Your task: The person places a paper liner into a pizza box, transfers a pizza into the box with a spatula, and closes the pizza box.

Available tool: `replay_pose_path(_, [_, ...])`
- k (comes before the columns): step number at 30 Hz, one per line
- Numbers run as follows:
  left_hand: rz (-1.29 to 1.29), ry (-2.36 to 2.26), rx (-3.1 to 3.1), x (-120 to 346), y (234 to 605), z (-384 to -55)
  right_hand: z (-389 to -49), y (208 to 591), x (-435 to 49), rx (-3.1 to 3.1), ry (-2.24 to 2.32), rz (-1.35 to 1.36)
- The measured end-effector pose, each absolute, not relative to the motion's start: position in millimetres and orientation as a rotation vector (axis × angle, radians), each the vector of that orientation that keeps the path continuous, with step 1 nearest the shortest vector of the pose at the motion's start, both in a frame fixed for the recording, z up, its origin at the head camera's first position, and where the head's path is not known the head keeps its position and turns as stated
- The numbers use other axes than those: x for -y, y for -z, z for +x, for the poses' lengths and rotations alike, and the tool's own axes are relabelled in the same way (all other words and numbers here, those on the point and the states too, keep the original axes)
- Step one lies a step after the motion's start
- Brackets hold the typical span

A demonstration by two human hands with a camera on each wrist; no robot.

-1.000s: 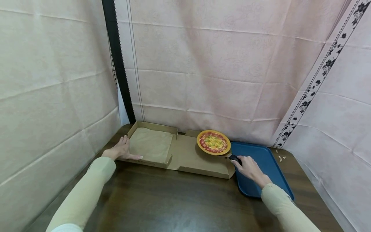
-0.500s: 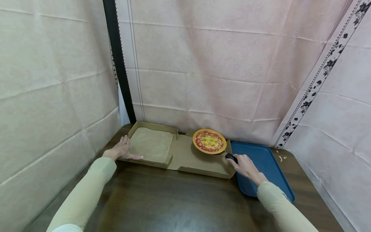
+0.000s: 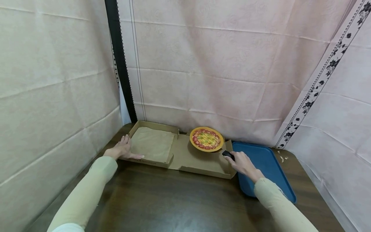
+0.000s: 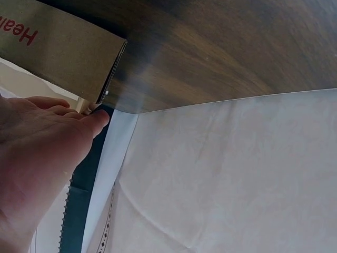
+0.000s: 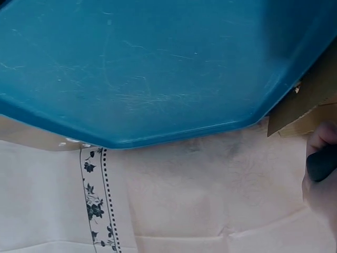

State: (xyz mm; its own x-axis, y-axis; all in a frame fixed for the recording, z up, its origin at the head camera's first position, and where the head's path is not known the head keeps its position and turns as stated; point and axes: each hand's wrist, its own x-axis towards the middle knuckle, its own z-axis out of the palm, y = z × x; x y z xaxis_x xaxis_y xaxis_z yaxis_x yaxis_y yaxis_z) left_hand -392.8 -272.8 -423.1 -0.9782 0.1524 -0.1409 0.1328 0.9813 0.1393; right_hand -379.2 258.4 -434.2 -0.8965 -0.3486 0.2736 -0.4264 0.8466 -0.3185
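Pizza (image 3: 206, 139) hovers over a box (image 3: 185, 154), right hand (image 3: 242, 163) gripping a black handle (image 3: 227, 154), left hand (image 3: 121, 149) splayed against the box.

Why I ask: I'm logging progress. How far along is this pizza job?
Done: box open, paper inside. In hand: right hand holding the pizza over the lid on a black-handled tool; left hand touching the box. Remaining, probably: lowering the pizza onto the paper.

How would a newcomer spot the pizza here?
On the table, find the open box. The pizza is over its right half, beyond the black handle in the right hand. Unlike the box and tray, it is round, orange-edged, red and yellow on top.
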Motion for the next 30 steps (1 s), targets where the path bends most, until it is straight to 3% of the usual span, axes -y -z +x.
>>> replay_pose_path(30, [0.179, -0.249, -2.954, 273.4, 424.0, -392.5, -393.5, 426.3, -219.4, 2.858, -0.574, 0.649])
